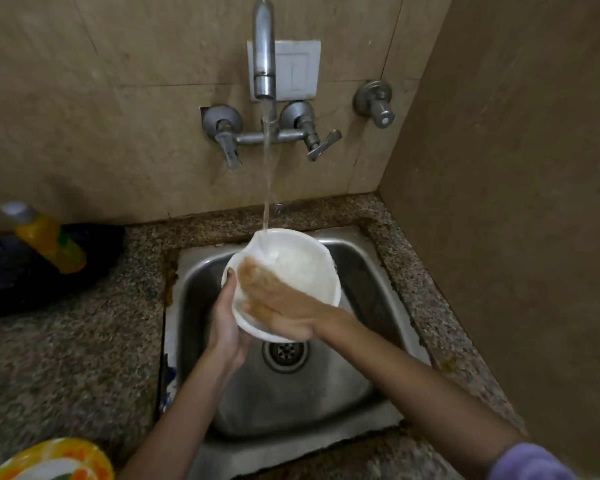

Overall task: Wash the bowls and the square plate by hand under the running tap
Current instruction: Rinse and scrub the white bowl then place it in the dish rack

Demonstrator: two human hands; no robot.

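A beige tiled wall [118, 116] rises behind the steel sink [291, 403], and a speckled granite desk [66, 358] surrounds the sink on every side. To the left of the sink, a dark, rumpled item [32, 275] lies on the desk against the wall; what it is cannot be told. A white bowl [302, 268] is held over the sink, above its back half, tilted with its opening toward the camera. Left of the sink's near corner, a patterned dish [49, 459] in yellow, orange and white sits on the desk, cut off by the frame edge, so its shape cannot be told.

Above the back of the sink, a wall-mounted mixer tap [264, 46] with two lever handles runs a stream of water [267, 168] into the far rim of the bowl. The left hand [227, 327] grips the bowl's left rim, thumb over the edge and fingers beneath. The right hand [278, 306], blurred, lies inside the bowl with fingers spread flat against the wet inner wall, holding nothing. A lilac sleeve [530, 462] shows on the right arm, at the sink's near right.

A yellow dish-soap bottle [45, 237] stands far left of the sink, in front of the dark item. A white switch plate [298, 67] and a separate valve [376, 102] sit on the wall above the sink. The drain [284, 351] lies in the sink floor, below the bowl.
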